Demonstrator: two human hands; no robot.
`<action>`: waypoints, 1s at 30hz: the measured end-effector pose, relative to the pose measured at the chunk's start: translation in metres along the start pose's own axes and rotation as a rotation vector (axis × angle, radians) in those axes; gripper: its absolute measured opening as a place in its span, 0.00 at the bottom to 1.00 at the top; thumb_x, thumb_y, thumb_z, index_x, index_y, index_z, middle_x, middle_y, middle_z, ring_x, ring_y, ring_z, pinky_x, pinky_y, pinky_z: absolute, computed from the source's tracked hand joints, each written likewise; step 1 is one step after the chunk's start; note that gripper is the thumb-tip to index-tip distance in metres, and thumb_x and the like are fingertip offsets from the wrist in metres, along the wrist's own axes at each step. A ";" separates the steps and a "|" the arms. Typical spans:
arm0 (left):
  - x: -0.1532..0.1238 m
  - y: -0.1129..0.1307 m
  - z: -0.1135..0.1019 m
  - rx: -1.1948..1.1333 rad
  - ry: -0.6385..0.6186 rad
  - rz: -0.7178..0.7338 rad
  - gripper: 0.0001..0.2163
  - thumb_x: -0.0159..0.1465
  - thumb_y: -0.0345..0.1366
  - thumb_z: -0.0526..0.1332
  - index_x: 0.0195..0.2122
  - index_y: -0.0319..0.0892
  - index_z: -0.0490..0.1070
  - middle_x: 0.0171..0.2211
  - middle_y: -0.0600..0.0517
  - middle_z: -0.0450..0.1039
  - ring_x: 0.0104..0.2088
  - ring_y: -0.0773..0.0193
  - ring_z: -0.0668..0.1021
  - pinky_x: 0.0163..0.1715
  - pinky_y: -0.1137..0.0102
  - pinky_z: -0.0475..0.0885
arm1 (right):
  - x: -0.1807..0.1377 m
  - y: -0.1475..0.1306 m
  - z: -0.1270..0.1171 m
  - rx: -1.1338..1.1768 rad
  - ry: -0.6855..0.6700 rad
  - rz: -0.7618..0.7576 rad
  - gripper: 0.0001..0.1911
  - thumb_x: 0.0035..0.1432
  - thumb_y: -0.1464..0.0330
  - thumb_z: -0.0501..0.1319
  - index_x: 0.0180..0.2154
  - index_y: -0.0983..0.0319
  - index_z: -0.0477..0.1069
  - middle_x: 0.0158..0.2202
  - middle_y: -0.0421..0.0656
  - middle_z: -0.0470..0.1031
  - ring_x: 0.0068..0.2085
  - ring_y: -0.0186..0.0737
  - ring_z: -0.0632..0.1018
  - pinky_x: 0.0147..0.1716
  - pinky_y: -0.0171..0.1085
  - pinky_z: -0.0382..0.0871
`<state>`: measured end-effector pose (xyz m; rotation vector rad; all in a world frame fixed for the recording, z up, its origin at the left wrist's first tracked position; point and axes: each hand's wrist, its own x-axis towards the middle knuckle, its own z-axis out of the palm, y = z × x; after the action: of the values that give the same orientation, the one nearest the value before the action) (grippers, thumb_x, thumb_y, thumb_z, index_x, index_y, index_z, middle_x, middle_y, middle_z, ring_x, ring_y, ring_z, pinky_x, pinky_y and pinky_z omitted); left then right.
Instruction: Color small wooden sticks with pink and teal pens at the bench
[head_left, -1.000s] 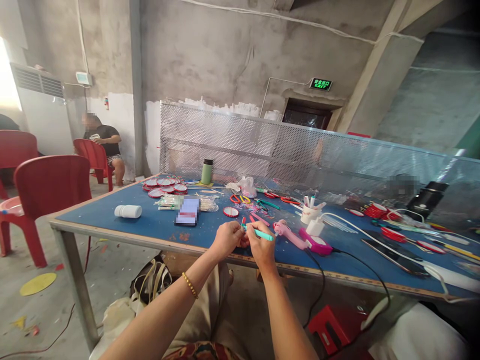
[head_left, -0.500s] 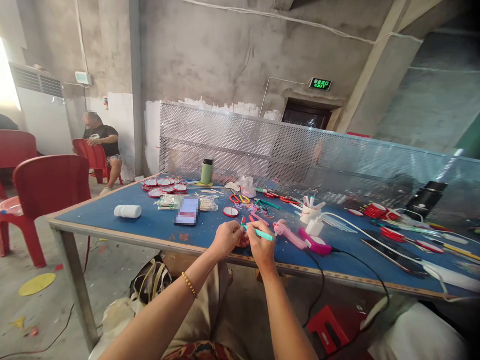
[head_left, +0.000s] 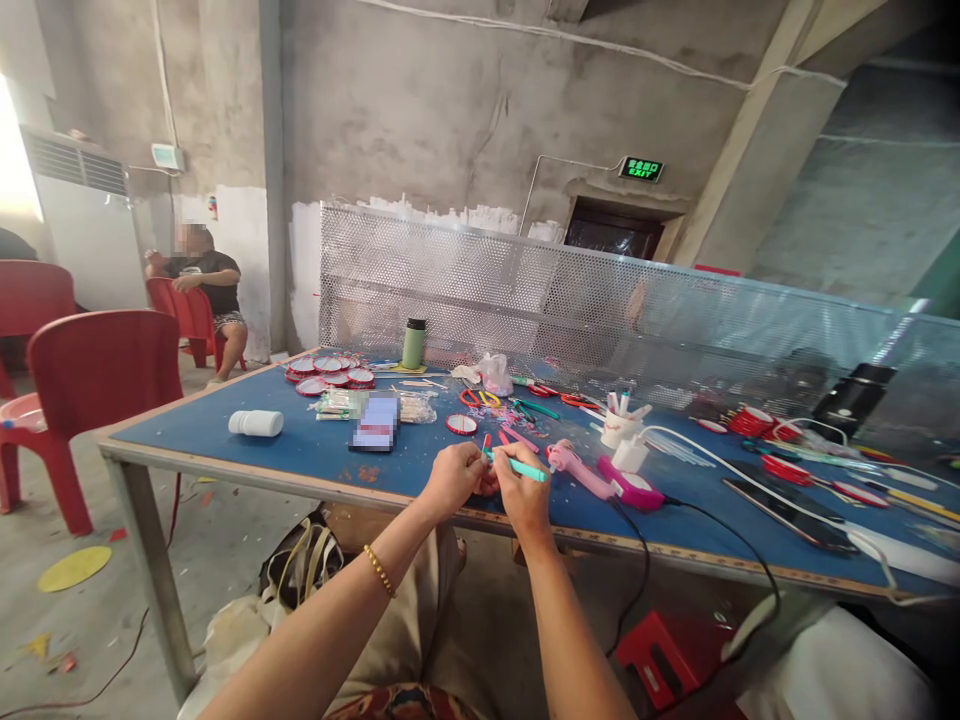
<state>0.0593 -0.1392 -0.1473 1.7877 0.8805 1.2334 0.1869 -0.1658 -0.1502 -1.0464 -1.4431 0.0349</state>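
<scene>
My right hand (head_left: 521, 487) grips a turquoise pen (head_left: 531, 470), likely a marker, its blunt end pointing right and its other end hidden among the fingers. Close against it, my left hand (head_left: 459, 475) is closed in a pinch near the table's front edge. A small red tip (head_left: 487, 440) sticks up between the two hands; what it belongs to is hidden. Just beyond the hands lies a small round red-rimmed disc (head_left: 461, 424). Pink sticks (head_left: 517, 440) and a pink tool with a magenta body (head_left: 630, 483) lie to the right of my right hand.
On the blue table (head_left: 420, 465) are a blurred phone (head_left: 375, 422), a white bottle (head_left: 256, 424), a green tumbler (head_left: 413, 344), red-rimmed discs (head_left: 330, 366), pliers (head_left: 536, 410) and a cup of pens (head_left: 624, 420). Cables hang over the front edge. A person (head_left: 206, 280) sits at far left.
Both hands and the pen stay almost still. In the background, the seated person has raised a hand and shifted slightly.
</scene>
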 end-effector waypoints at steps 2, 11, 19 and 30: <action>0.000 0.001 0.000 -0.025 -0.006 -0.003 0.11 0.59 0.37 0.55 0.20 0.43 0.63 0.17 0.54 0.72 0.22 0.64 0.79 0.24 0.75 0.70 | 0.000 0.000 0.000 0.011 0.012 0.003 0.11 0.61 0.64 0.59 0.27 0.60 0.69 0.20 0.37 0.71 0.21 0.35 0.72 0.24 0.33 0.69; 0.001 -0.004 0.002 -0.080 -0.022 -0.007 0.12 0.60 0.41 0.57 0.22 0.43 0.64 0.18 0.54 0.73 0.23 0.61 0.81 0.25 0.72 0.73 | 0.000 -0.001 0.000 0.018 0.019 0.007 0.11 0.61 0.63 0.59 0.27 0.60 0.70 0.20 0.37 0.71 0.21 0.35 0.72 0.23 0.33 0.69; 0.002 -0.005 0.001 0.011 -0.009 -0.015 0.13 0.61 0.40 0.56 0.21 0.44 0.62 0.17 0.54 0.72 0.24 0.63 0.80 0.27 0.74 0.72 | 0.000 -0.001 0.000 0.014 0.005 0.004 0.11 0.61 0.64 0.59 0.27 0.60 0.70 0.20 0.37 0.71 0.21 0.35 0.72 0.23 0.33 0.69; 0.002 -0.006 0.003 -0.132 -0.039 -0.018 0.12 0.60 0.42 0.57 0.22 0.44 0.64 0.18 0.55 0.73 0.23 0.62 0.81 0.24 0.72 0.74 | 0.000 -0.002 0.000 0.042 0.032 0.023 0.11 0.61 0.63 0.59 0.28 0.60 0.70 0.20 0.37 0.71 0.21 0.35 0.73 0.23 0.33 0.70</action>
<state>0.0621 -0.1356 -0.1522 1.6900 0.7735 1.2136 0.1856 -0.1666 -0.1495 -1.0250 -1.3958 0.0643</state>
